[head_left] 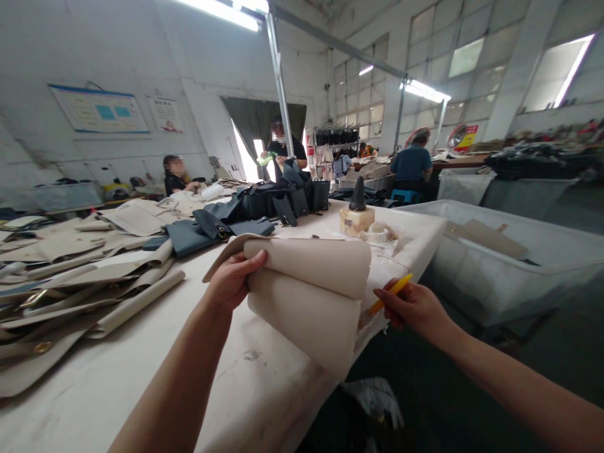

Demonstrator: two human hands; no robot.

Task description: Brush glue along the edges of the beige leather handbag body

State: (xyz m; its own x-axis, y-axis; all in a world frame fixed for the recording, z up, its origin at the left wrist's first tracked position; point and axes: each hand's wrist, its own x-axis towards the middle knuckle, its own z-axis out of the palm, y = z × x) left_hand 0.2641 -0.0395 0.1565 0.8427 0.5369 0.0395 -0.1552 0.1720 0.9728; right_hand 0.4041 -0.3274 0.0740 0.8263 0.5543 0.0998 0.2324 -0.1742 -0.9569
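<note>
Worktable (250, 377) stretches beneath a folded beige leather-look panel (306, 314), raised above its edge, long axis running rightward from the left fingers. The left hand (236, 277) pinches the panel's left end, thumb on top. The right hand (410, 308), nearer the free right edge, grips a yellow-handled brush (401, 284), tip angled leftward beside that edge; contact is unclear.

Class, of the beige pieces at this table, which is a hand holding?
The central beige piece, gripped by the left hand; the piled beige pieces at picture left lie on the table.
</note>
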